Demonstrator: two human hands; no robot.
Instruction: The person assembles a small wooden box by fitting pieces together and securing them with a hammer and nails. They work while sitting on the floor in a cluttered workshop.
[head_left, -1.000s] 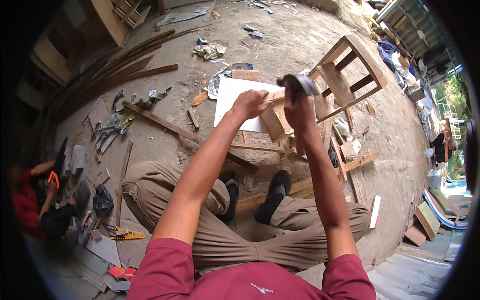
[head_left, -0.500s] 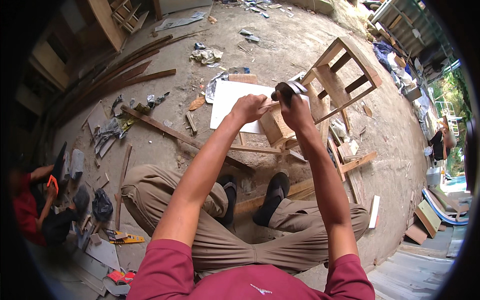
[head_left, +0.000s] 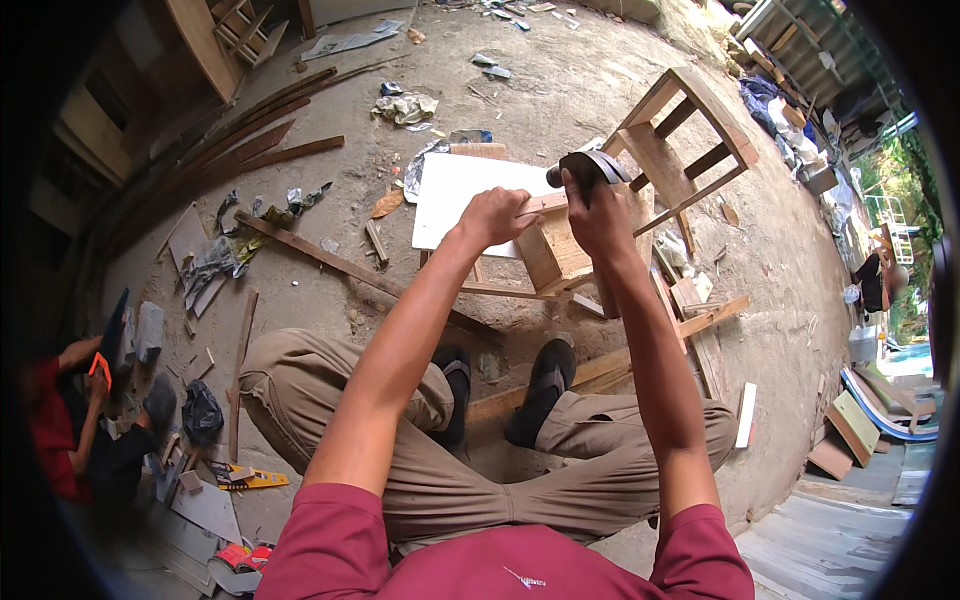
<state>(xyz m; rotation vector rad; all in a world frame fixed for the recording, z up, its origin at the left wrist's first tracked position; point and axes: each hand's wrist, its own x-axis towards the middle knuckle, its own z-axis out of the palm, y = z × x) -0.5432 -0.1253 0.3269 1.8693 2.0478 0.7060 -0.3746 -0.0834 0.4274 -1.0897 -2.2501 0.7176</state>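
My right hand point(head_left: 602, 218) is wrapped round the handle of a claw hammer point(head_left: 592, 166), its dark head above the fist. Just left of it, my left hand point(head_left: 490, 216) pinches a thin strip of wood point(head_left: 544, 203) that points toward the hammer. Beneath both hands is a small wooden frame point(head_left: 550, 252) with box-like sides. A white board point(head_left: 450, 195) lies flat under and beyond my left hand. Whether a nail is at the strip is too small to tell.
A wooden stool-like frame point(head_left: 665, 165) rests tilted beyond my right hand. A long plank point(head_left: 340, 262) lies at left, more boards point(head_left: 715, 318) at right. Scraps and crumpled sheets litter the ground. A person in red point(head_left: 60, 420) sits at far left, near a yellow-handled saw point(head_left: 248, 476).
The hammer head has come up slightly and turned, now clearer of the wood strip. My left hand keeps its grip on the strip. The whole view has shifted a little.
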